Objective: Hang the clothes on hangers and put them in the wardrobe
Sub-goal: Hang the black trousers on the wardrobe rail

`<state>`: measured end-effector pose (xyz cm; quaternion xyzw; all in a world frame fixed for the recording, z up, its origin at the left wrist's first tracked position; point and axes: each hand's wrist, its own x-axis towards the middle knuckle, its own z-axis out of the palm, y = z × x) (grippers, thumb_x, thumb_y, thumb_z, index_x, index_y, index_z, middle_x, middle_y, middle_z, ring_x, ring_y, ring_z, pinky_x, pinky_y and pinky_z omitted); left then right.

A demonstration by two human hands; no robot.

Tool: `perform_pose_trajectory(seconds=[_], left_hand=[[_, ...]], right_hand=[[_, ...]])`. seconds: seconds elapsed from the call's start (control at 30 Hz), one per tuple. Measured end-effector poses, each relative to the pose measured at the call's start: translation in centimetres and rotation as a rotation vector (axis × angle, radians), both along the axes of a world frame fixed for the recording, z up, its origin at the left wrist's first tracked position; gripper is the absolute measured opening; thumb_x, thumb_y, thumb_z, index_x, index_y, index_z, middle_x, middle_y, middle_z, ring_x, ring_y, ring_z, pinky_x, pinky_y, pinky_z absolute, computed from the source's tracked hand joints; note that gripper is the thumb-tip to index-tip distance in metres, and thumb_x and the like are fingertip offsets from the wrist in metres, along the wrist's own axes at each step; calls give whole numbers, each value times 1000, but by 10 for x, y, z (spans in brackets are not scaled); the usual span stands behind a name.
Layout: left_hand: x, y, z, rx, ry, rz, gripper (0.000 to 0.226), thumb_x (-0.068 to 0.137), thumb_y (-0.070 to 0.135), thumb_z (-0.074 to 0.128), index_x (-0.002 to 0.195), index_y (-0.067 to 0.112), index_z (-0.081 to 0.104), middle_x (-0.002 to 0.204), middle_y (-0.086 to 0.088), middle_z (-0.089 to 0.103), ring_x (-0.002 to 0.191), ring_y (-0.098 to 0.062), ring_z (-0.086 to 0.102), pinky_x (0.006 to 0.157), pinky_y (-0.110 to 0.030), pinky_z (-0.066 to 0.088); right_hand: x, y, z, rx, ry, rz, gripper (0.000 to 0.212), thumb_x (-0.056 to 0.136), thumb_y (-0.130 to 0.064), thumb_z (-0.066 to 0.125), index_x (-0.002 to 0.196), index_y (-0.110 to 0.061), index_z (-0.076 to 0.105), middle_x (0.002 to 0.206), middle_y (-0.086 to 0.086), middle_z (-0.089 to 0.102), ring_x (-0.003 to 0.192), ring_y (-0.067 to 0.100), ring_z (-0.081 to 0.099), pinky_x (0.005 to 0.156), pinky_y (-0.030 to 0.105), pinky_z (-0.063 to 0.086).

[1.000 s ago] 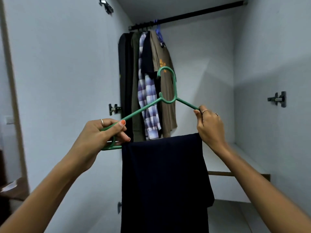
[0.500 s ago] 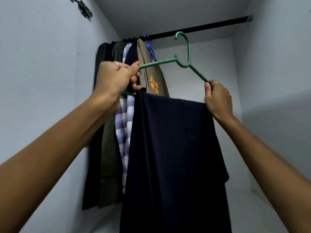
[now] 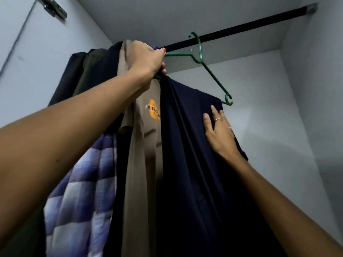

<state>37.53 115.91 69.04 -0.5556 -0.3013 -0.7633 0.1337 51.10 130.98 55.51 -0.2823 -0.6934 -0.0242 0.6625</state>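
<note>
Green hanger (image 3: 205, 64): raised high inside the wardrobe, hook crossing the black rail (image 3: 241, 29) from the front, whether resting on it not clear. Draped over its lower bar, dark navy trousers (image 3: 185, 145), hanging straight down in long folds. Left hand (image 3: 148, 59): fingers curled tight round the hanger's left end, just beside the rail. Right hand (image 3: 219, 130): fingers straight and spread, laid flat against the trousers' right edge, just below the hanger's right tip; gripping nothing. Hung already on the rail to the left: beige shirt (image 3: 141, 145) with an orange print, touching the trousers; purple checked shirt (image 3: 83, 191); further dark garments (image 3: 74, 80) against the wardrobe's left wall (image 3: 27, 71).
</note>
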Motion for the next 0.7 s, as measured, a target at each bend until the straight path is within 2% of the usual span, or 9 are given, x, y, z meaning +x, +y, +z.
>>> perform_pose_trajectory(seconds=[0.13, 0.23, 0.43, 0.6, 0.67, 0.7], left_hand=[[-10, 40, 30, 3, -20, 51, 19, 92, 17, 61, 84, 0, 60, 70, -10, 58, 42, -15, 54, 52, -27, 52], [-19, 66, 47, 37, -61, 109, 24, 89, 15, 63, 100, -6, 60, 83, -15, 61, 43, -18, 56, 45, -24, 50], [-34, 103, 76, 37, -120, 220, 11, 85, 10, 64, 86, 0, 59, 64, -9, 60, 34, -16, 56, 42, -29, 53], [-61, 124, 107, 13, -163, 193, 16, 84, 5, 59, 95, -6, 60, 84, -17, 63, 33, -18, 54, 46, -29, 53], [-65, 128, 120, 20, -161, 193, 8, 85, 4, 58, 84, -3, 53, 72, -15, 59, 35, -19, 52, 49, -31, 54], [-66, 128, 127, 32, -154, 201, 13, 85, 3, 57, 78, 0, 48, 66, -13, 55, 36, -19, 51, 51, -33, 55]], right_hand=[[-19, 26, -14, 21, -46, 62, 54, 99, -51, 29, 151, -37, 18, 161, -1, 10, 148, 16, 8, 120, 44, 9], [-34, 40, -24, 81, -108, 101, 50, 99, -52, 30, 148, -46, 21, 161, -7, 11, 148, 14, 8, 120, 45, 9], [-68, 64, -12, 87, -178, 211, 47, 99, -53, 28, 145, -51, 23, 160, -11, 12, 147, 10, 6, 120, 42, 8], [-96, 77, 14, 84, -205, 291, 47, 99, -54, 28, 146, -49, 24, 160, -11, 14, 147, 9, 9, 120, 41, 9], [-104, 82, 25, 86, -208, 335, 48, 99, -54, 28, 146, -49, 24, 160, -11, 15, 147, 8, 10, 119, 39, 8], [-108, 84, 30, 86, -208, 357, 48, 98, -55, 28, 146, -50, 23, 160, -12, 15, 147, 8, 10, 118, 38, 8]])
